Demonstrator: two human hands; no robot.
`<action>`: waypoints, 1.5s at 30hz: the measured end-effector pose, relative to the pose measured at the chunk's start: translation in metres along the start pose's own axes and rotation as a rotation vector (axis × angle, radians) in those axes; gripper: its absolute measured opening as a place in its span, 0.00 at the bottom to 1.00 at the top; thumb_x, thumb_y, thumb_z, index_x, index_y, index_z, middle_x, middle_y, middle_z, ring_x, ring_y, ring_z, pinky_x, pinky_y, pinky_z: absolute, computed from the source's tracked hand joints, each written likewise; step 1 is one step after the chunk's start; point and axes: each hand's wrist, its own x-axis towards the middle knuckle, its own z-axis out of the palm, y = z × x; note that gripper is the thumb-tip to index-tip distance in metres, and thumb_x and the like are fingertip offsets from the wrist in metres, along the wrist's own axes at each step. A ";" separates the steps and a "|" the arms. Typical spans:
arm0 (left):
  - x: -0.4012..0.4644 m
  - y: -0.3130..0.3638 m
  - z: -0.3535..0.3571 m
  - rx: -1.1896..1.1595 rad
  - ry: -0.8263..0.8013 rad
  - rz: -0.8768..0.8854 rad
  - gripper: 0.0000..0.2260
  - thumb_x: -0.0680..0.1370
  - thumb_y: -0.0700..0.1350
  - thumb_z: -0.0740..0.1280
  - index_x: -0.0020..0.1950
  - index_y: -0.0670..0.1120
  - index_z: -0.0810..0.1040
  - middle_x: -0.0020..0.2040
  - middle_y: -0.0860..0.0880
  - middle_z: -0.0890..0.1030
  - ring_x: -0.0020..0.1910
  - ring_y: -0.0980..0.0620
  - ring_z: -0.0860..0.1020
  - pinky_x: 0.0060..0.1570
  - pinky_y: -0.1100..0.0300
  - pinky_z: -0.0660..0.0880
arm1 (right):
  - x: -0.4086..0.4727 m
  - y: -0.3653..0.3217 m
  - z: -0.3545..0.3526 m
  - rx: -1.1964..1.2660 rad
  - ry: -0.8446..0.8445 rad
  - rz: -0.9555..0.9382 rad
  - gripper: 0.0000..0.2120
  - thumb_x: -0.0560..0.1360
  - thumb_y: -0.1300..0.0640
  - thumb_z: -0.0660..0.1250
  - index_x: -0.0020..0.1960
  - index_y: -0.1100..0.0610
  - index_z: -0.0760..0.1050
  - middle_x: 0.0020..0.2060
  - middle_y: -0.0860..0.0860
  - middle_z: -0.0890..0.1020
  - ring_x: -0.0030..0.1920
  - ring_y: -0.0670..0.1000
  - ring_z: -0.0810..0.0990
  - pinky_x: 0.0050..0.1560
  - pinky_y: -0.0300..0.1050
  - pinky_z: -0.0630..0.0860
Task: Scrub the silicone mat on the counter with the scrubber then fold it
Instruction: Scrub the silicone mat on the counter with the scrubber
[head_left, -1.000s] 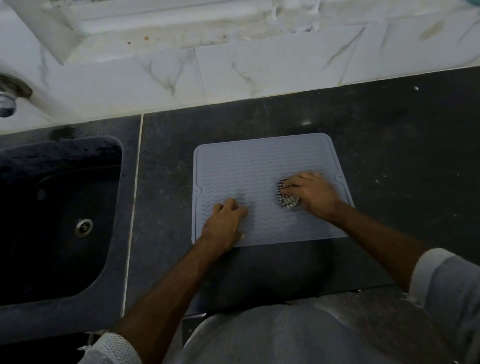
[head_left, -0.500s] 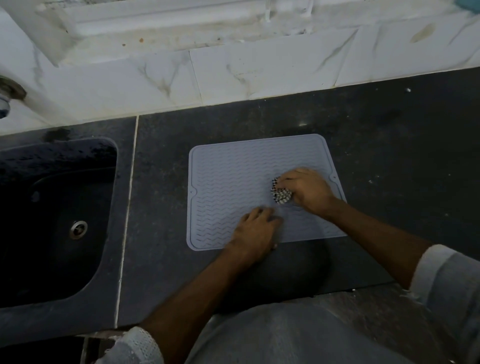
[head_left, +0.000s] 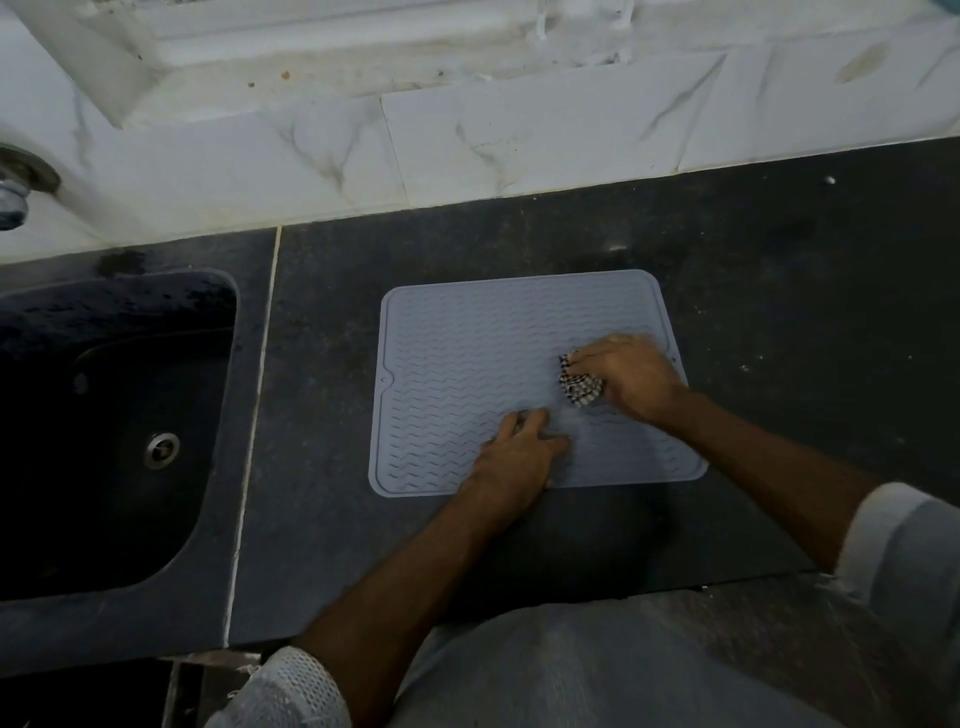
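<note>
We see the grey mat (head_left: 467, 374) lying flat and unfolded on the dark counter (head_left: 779, 270), just right of the sink (head_left: 104, 415), with its wavy ridges facing up. Our right hand (head_left: 631, 376) sits over the mat's right side, fingers curled around the checkered scrubber (head_left: 581, 387), which presses against the mat surface; only the scrubber's left part shows from under the fingers. Our left hand (head_left: 519, 454) rests on the mat near its front edge, fingers fairly straight and spread a little, pressing down on the ridges and holding nothing. The two hands are near each other but apart, the left one lower and to the left of the scrubber. A pale tiled wall (head_left: 519, 130) runs behind the counter.
</note>
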 end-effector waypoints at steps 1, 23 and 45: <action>0.000 0.001 -0.001 -0.024 0.023 -0.008 0.21 0.77 0.41 0.63 0.69 0.54 0.69 0.74 0.45 0.58 0.72 0.37 0.56 0.64 0.38 0.65 | 0.003 -0.003 -0.003 0.015 -0.002 0.012 0.18 0.75 0.54 0.66 0.64 0.54 0.74 0.64 0.52 0.76 0.65 0.54 0.70 0.68 0.52 0.61; -0.001 -0.003 -0.007 0.141 -0.101 0.025 0.35 0.75 0.41 0.68 0.74 0.61 0.55 0.77 0.49 0.45 0.74 0.40 0.47 0.67 0.33 0.56 | -0.014 0.015 0.015 0.153 0.189 0.063 0.19 0.70 0.62 0.69 0.60 0.58 0.77 0.60 0.56 0.78 0.61 0.59 0.74 0.63 0.59 0.67; 0.003 -0.010 -0.001 0.149 -0.021 0.025 0.32 0.76 0.47 0.67 0.74 0.61 0.55 0.76 0.48 0.51 0.72 0.42 0.53 0.65 0.36 0.60 | -0.052 0.034 0.012 -0.152 0.135 -0.094 0.24 0.68 0.63 0.72 0.63 0.55 0.75 0.64 0.54 0.76 0.64 0.59 0.72 0.61 0.56 0.67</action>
